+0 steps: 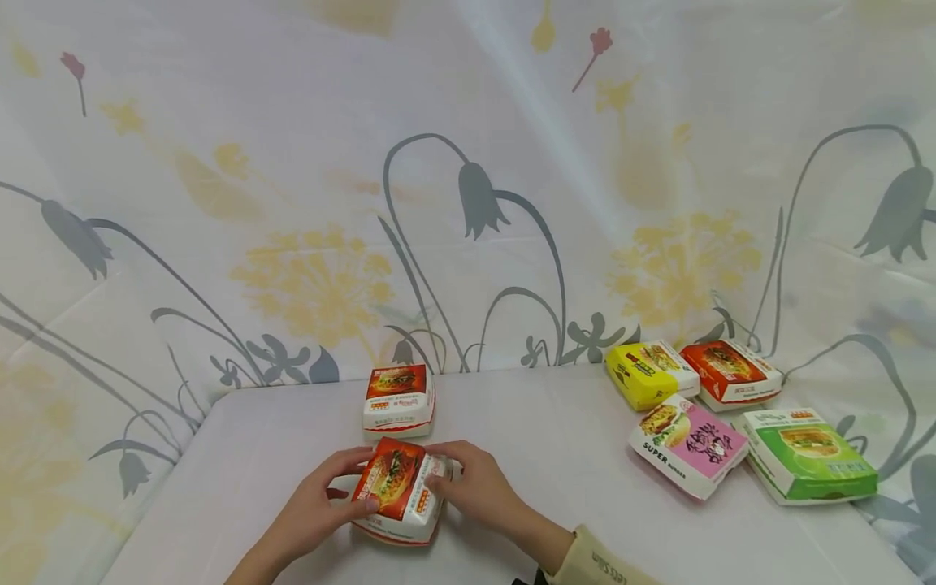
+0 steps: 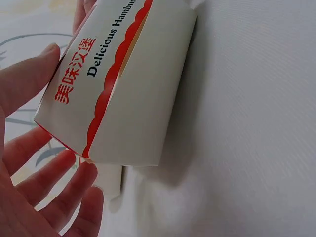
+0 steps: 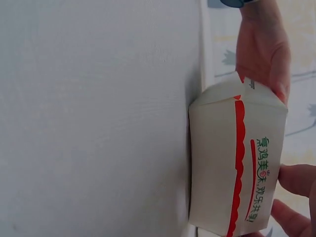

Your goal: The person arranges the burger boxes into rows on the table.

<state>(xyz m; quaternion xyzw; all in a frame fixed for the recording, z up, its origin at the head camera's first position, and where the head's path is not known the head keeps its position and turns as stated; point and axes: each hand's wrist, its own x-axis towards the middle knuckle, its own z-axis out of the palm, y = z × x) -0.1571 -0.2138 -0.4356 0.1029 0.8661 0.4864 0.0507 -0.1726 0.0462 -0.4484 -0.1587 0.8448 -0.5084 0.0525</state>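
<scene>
A red and white hamburger box (image 1: 400, 490) sits tilted a little at the front of the white table, between the two hands. My left hand (image 1: 316, 505) grips its left side, thumb on the lid and fingers along the far edge. From the other side, my right hand (image 1: 478, 490) holds the box by its far right corner and side. In the left wrist view, the side of the hamburger box (image 2: 106, 94) shows red scalloped trim and a narrow gap under the lid. The right wrist view shows another side of the hamburger box (image 3: 217, 163), its lid down.
Just behind the held box stands a second red and white box (image 1: 398, 400). On the right are a yellow box (image 1: 651, 375), another red box (image 1: 731, 374), a pink box (image 1: 691, 447) and a green box (image 1: 808, 455). A flower-printed curtain (image 1: 468, 203) hangs behind the table (image 1: 556, 422).
</scene>
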